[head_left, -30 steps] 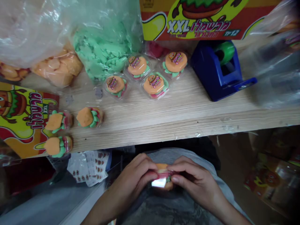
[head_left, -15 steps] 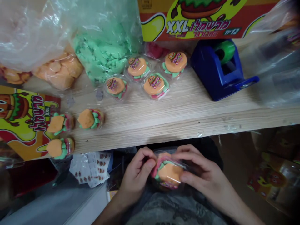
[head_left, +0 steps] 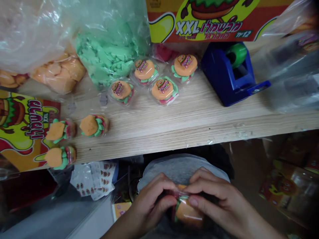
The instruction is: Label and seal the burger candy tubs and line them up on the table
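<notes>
A marshmallow burger in a clear plastic case [head_left: 190, 212] is between my two hands, low in front of my body and below the table edge. My left hand [head_left: 158, 196] is closed on the case's left side, thumb and fingers near its rim. On the other side my right hand [head_left: 216, 196] grips it, with the thumb on the clear plastic and the fingers at the upper edge. Orange bun, green and pink layers show through the plastic. My fingers hide part of the rim, so whether the case is fully closed cannot be seen.
Several cased burgers with round stickers [head_left: 163, 89] stand mid-table. More burgers [head_left: 92, 126] sit at the left by a printed box [head_left: 22, 129]. A blue tape dispenser [head_left: 229, 76], a bag of green pieces [head_left: 107, 53] and a larger box [head_left: 219, 26] line the back. Sticker sheets [head_left: 96, 179] lie below left.
Both hands and the cased burger have moved lower, toward my body. The hands have come closer together and the fingers now cover more of the case's upper edge.
</notes>
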Demonstrator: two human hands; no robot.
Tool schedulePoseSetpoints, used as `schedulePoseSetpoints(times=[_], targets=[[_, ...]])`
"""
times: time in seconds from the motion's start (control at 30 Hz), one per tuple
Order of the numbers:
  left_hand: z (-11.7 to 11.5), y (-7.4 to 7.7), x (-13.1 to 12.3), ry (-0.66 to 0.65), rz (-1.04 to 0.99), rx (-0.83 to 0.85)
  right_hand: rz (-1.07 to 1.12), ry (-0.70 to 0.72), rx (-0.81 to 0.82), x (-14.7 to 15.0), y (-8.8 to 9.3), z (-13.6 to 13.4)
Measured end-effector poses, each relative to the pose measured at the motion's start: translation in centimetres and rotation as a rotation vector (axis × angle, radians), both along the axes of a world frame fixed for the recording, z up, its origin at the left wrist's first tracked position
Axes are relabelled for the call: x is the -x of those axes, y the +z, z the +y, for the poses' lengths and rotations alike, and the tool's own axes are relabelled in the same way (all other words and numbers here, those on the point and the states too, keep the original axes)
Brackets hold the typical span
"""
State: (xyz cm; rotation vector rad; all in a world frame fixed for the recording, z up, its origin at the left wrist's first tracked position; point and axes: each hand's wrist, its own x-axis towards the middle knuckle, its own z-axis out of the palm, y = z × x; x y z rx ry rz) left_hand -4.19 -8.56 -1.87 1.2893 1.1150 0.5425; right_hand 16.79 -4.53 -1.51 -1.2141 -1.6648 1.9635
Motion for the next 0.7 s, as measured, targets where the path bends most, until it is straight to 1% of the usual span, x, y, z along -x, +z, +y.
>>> schedulePoseSetpoints(times=[0.1, 0.23, 0.3, 0.37, 0.43, 0.47, 0.6, 0.7], targets=[[0.0, -0.1, -0.3, -0.030, 0.043, -0.063, -0.043, 0.032, -0.049, -0.1, 0.1, -0.3], [0.3, -0.2, -0.9, -0.023, 0.058, -0.100, -0.058, 0.031, -0.025, -0.3, 0.2, -0.2], [0.4, -0.1, -1.2, 0.018, 0.098, -0.047, -0.058, 0.069, 0.006, -0.3, 0.2, 0.1], [0.6, 0.0, -1.3, 0.054, 0.180, 0.051, -0.075, 0.105, 0.050, -0.1, 0.1, 0.4], [0.7, 0.2, -1.5, 0.047, 0.243, 0.118, -0.086, 0.130, 0.083, 0.0, 0.1, 0.8], [0.7, 0.3, -1.6, 0.027, 0.250, 0.116, -0.083, 0.143, 0.088, 0.1, 0.1, 0.9], [0.7, 0.2, -1.9, -0.029, 0.186, -0.003, -0.053, 0.178, 0.067, 0.0, 0.2, 1.2], [0.6, -0.2, -2.2, -0.047, 0.142, -0.047, -0.040, 0.141, 0.044, 0.0, 0.3, 0.8]])
